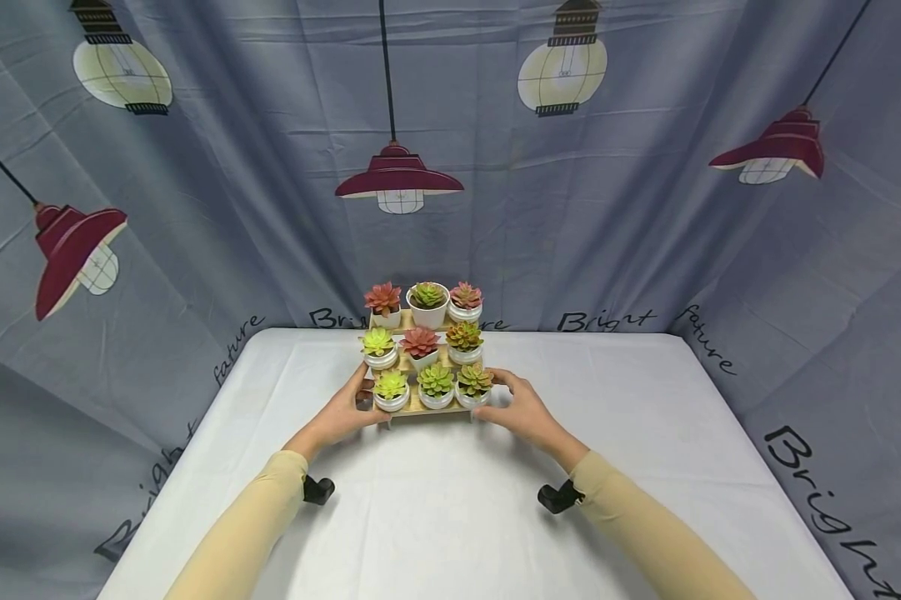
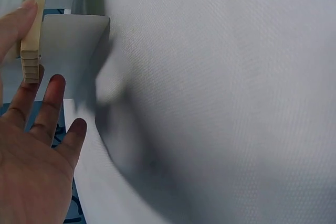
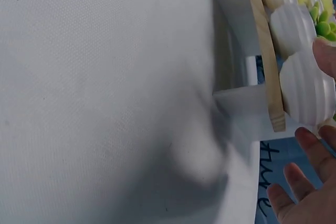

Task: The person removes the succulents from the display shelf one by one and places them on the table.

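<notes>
Nearest you, your beige sleeves (image 1: pixel 236 525) reach over the white table (image 1: pixel 435 517). Your left hand (image 1: pixel 337 417) pinches the end of the lowest shelf (image 2: pixel 34 34); your right hand (image 1: pixel 523 410) holds the front-right pot (image 3: pixel 307 90). The tiered wooden stand (image 1: pixel 429 412) sits near the table's far edge, bearing nine potted succulents (image 1: pixel 420 342). Beyond hangs a grey-blue curtain (image 1: pixel 510 242) printed with lamps (image 1: pixel 400 173).

Red, green and yellow-green plants (image 1: pixel 435 379) in white pots (image 1: pixel 429 316); tan-and-white stand (image 3: pixel 265 51); white table (image 1: pixel 435 517); pale yellow sleeves (image 1: pixel 247 525); black wrist cameras (image 1: pixel 318 490); grey-blue curtain (image 1: pixel 608 225) printed with maroon lamps (image 1: pixel 399 171), cream bulbs (image 1: pixel 563 77) and black lettering (image 1: pixel 789 444)
</notes>
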Tool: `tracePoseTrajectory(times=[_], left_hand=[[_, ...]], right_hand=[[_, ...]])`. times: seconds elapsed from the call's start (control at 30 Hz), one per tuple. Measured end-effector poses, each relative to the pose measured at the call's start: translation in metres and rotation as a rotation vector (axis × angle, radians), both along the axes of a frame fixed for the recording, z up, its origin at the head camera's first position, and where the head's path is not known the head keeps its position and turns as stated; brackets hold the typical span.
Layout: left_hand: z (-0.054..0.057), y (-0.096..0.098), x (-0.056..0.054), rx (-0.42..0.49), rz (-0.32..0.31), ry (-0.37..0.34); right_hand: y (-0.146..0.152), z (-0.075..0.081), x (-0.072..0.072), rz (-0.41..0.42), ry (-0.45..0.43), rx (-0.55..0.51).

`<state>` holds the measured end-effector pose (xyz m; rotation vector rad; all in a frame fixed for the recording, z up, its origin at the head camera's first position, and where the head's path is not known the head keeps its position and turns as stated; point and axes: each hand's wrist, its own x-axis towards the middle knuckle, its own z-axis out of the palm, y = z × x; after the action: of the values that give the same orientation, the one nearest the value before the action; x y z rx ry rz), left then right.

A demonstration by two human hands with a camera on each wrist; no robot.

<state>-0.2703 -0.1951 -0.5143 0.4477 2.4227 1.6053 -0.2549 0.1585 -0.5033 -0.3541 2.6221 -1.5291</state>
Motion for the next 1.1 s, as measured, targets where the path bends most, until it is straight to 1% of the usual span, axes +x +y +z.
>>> tracePoseTrajectory(times=[0.1, 0.13, 0.37, 0.6, 0.87, 1.1], left_hand=[[-0.001, 0.0, 0.0, -0.002, 0.001, -0.008], [-0.005, -0.001, -0.002, -0.004, 0.007, -0.005], [-0.007, -0.003, -0.002, -0.013, 0.011, -0.004], [-0.007, -0.003, -0.002, -0.026, 0.02, -0.023], [-0.005, -0.003, -0.002, -0.034, 0.008, -0.013], [-0.005, -0.003, -0.001, -0.032, 0.002, -0.017]], right_hand=[[-0.003, -0.001, 0.0, -0.007, -0.015, -0.008], [-0.004, -0.001, 0.0, -0.011, -0.02, -0.009], [-0.007, -0.002, 0.001, -0.028, -0.057, -0.007], [-0.008, -0.005, -0.001, -0.033, -0.054, -0.024], [-0.011, -0.005, -0.004, -0.032, -0.042, -0.04], [-0.012, -0.005, -0.004, -0.053, -0.047, -0.034]])
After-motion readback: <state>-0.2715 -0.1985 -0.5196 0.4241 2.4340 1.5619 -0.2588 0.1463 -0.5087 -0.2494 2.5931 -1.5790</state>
